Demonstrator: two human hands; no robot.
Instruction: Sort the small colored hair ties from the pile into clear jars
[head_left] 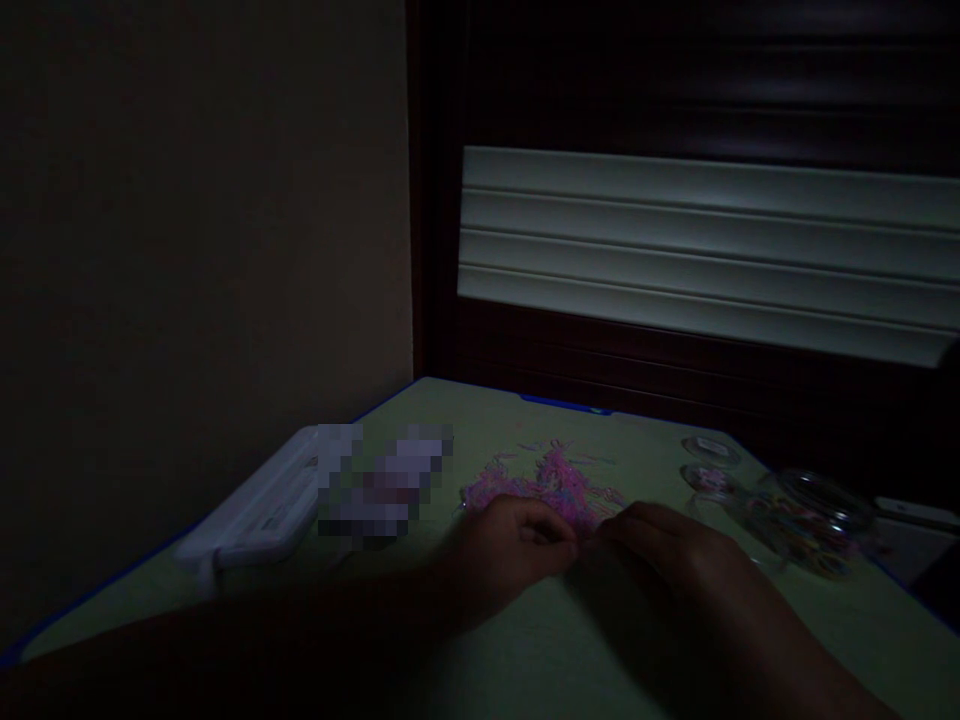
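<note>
Pink pile (559, 485) beyond left hand (511, 545)

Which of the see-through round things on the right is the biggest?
The clear jar, the rightmost one, with colourful loops inside. The pale-labelled disc and the round piece showing pink, to its left, both look smaller.

Tangled pink strand pile (559, 485): partly hidden by bare left hand (510, 548) and bare right hand (679, 545); anything between fingertips indiscernible. Pale green table (442, 405): near edge cut off; pale object (405, 480) toward left edge pixelated.
</note>
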